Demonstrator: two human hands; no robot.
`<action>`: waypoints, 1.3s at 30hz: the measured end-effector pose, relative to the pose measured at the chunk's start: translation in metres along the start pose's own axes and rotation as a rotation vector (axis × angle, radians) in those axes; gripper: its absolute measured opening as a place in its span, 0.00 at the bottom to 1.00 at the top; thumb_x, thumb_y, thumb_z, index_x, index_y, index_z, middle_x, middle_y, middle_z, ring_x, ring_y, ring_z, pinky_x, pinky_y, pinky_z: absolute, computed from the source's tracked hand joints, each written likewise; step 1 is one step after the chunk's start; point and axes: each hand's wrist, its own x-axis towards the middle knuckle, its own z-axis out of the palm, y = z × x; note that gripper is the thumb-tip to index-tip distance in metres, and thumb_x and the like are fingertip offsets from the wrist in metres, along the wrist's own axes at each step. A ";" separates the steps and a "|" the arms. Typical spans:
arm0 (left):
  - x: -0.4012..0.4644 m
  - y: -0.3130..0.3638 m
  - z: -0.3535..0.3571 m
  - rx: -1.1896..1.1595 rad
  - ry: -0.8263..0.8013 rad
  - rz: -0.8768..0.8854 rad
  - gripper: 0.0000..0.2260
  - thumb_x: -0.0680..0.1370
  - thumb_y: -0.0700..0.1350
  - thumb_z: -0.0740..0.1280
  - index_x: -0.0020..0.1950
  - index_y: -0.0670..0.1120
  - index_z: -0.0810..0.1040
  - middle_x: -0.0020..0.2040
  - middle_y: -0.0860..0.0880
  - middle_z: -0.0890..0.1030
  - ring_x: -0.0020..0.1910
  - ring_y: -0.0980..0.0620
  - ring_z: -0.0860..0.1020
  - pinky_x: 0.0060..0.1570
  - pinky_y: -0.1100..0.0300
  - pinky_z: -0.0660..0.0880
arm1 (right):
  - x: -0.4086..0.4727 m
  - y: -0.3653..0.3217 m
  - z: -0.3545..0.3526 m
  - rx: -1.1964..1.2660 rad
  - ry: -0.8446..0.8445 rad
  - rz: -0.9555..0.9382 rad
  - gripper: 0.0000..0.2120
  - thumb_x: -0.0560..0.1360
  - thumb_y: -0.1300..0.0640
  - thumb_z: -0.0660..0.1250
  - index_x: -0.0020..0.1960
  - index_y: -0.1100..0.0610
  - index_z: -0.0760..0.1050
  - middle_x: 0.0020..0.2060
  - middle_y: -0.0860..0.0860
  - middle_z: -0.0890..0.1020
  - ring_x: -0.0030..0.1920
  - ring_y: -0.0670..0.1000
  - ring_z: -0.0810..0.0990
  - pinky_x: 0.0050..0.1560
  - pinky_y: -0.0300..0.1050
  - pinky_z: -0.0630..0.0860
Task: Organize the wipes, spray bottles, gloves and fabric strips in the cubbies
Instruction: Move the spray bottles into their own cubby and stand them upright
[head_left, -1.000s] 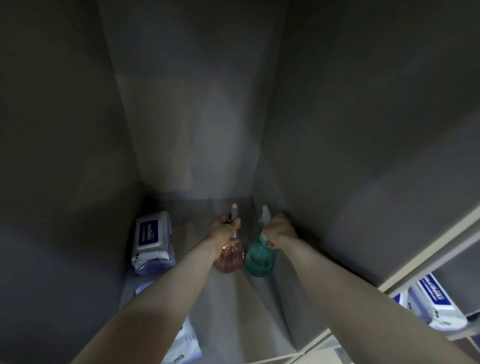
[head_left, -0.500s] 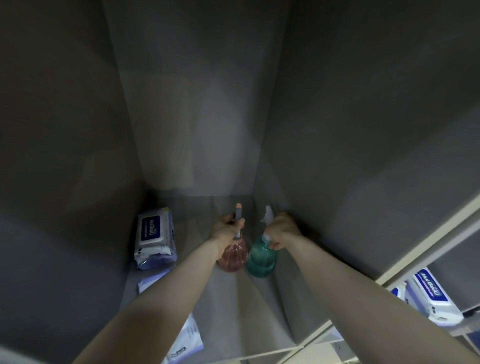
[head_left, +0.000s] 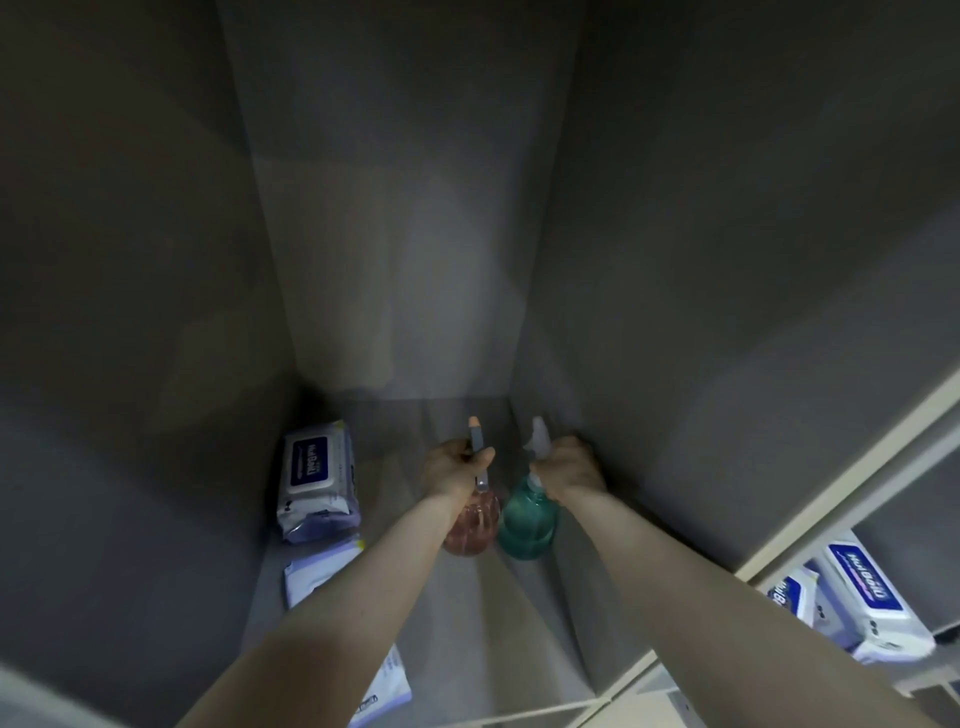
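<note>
Deep in a dim cubby, the left hand (head_left: 453, 467) grips the pink bottle (head_left: 471, 525) and the right hand (head_left: 569, 467) the teal bottle (head_left: 527, 525), apparently standing side by side on its floor. Letting go carelessly could knock one over against the other.

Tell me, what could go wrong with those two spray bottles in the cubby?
The pink bottle and the teal bottle stand side by side, nearly touching, so letting go of one carelessly might tip the other. The left hand and the right hand each grip a bottle by its sprayer head, so a squeeze might spray inside the cubby. The left arm crosses over a wipes pack and could drag it when pulling out.
</note>
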 end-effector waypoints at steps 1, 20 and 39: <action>-0.001 0.001 0.000 0.038 0.005 0.010 0.11 0.73 0.42 0.73 0.54 0.42 0.80 0.49 0.41 0.83 0.48 0.41 0.82 0.52 0.43 0.79 | -0.003 0.001 -0.001 -0.014 0.000 -0.006 0.14 0.74 0.57 0.67 0.58 0.61 0.79 0.55 0.57 0.82 0.55 0.55 0.82 0.47 0.40 0.75; -0.153 0.041 -0.060 0.810 0.021 0.658 0.21 0.76 0.50 0.68 0.69 0.54 0.71 0.71 0.52 0.66 0.65 0.50 0.73 0.62 0.55 0.71 | -0.157 0.048 -0.067 0.257 -0.209 -0.362 0.22 0.69 0.48 0.73 0.62 0.50 0.76 0.58 0.51 0.81 0.58 0.48 0.80 0.66 0.49 0.73; -0.267 0.012 0.078 0.460 -0.500 0.700 0.17 0.76 0.45 0.66 0.58 0.66 0.73 0.56 0.62 0.77 0.50 0.66 0.77 0.51 0.65 0.76 | -0.197 0.160 -0.185 0.379 0.053 -0.300 0.13 0.72 0.55 0.72 0.51 0.40 0.77 0.43 0.43 0.85 0.49 0.42 0.83 0.60 0.48 0.77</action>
